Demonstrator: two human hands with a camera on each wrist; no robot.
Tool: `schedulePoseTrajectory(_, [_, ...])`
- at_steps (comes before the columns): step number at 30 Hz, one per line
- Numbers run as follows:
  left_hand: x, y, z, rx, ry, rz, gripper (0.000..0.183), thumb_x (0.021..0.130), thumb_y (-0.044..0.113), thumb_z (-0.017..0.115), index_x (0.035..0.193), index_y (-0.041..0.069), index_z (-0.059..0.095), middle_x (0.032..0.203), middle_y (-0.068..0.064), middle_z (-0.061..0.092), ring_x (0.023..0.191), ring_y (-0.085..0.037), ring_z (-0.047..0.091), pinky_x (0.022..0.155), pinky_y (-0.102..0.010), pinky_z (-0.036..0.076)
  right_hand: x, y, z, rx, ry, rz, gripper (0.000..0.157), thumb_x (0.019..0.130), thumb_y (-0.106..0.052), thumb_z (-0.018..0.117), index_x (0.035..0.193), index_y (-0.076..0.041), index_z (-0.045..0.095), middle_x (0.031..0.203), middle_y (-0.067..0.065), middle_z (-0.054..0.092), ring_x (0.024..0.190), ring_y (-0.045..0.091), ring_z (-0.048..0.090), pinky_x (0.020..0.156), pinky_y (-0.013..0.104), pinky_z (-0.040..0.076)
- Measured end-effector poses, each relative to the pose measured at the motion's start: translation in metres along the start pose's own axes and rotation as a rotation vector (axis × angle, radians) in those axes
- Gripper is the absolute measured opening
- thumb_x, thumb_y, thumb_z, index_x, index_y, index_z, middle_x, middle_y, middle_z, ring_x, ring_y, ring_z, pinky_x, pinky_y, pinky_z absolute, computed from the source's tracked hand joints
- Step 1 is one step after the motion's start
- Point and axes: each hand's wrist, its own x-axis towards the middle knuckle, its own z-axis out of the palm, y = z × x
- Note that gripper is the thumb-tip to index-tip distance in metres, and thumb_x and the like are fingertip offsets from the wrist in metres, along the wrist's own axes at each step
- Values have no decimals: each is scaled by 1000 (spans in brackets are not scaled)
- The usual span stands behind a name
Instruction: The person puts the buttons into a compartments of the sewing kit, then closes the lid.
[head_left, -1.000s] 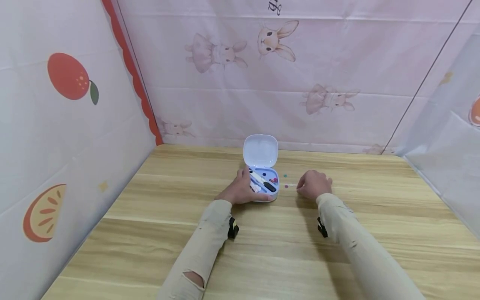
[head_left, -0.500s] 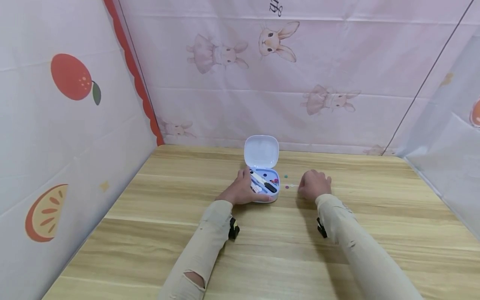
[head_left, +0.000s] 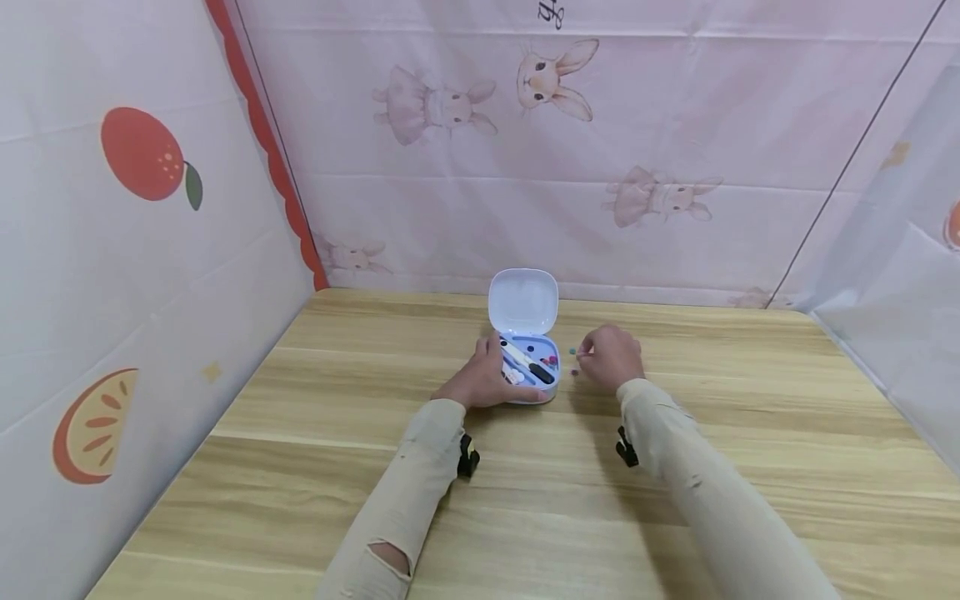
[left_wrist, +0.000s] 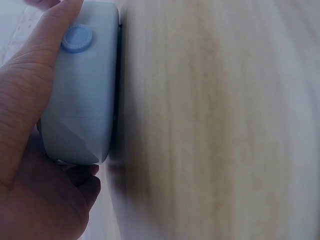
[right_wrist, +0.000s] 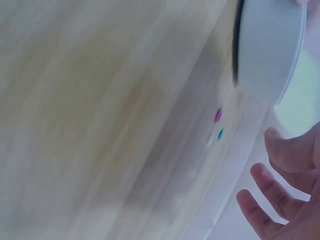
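From my end, the right hand [head_left: 611,358] has shifted left and far, beside the teal button [head_left: 572,351], probably within reach; I can't tell whether its fingertips pinch anything; the left hand [head_left: 480,375] grips the open box [left_wrist: 82,100], just left of that button.

Case [left_wrist: 82,100] on table [head_left: 525,500], lid [head_left: 522,300] behind, tool [head_left: 540,373] inside, buttons [right_wrist: 218,115] right of case, backdrop [head_left: 465,212] behind table

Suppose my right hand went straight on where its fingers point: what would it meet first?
Probably the small teal disc, just ahead of your right hand; if it passes above that, then the open case. Its height is hard to judge.
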Motion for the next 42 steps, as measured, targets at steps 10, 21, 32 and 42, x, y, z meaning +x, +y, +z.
schedulePoseTrajectory(10, [-1,1,-1,0,0,4,139,69,68,83,163,14,-3,151,-14,24,124,-30,44,104,-46,43,1,-26,2,206,-35,48,15,92,-11,67,88,1,75,78,9,68,75,26,61,73,37,43])
schedulePoseTrajectory(21, [3,-2,0,18,-3,15,139,69,70,82,163,14,-3,151,-14,24,123,-29,44,103,-45,44,2,-34,5,213,-77,57,17,89,-12,69,92,2,77,91,12,70,76,24,55,65,32,40])
schedulePoseTrajectory(32, [2,0,0,25,-6,25,139,69,69,82,163,12,-4,150,-16,24,123,-30,44,102,-45,44,2,-34,8,116,-40,23,11,86,-11,68,81,-4,76,86,8,68,81,26,54,75,38,39])
schedulePoseTrajectory(42, [1,-1,0,6,-6,24,141,68,69,83,163,12,-4,151,-15,24,125,-29,43,103,-45,43,4,-35,13,-10,7,-45,11,78,-14,78,69,-14,72,97,9,67,98,30,54,90,54,38])
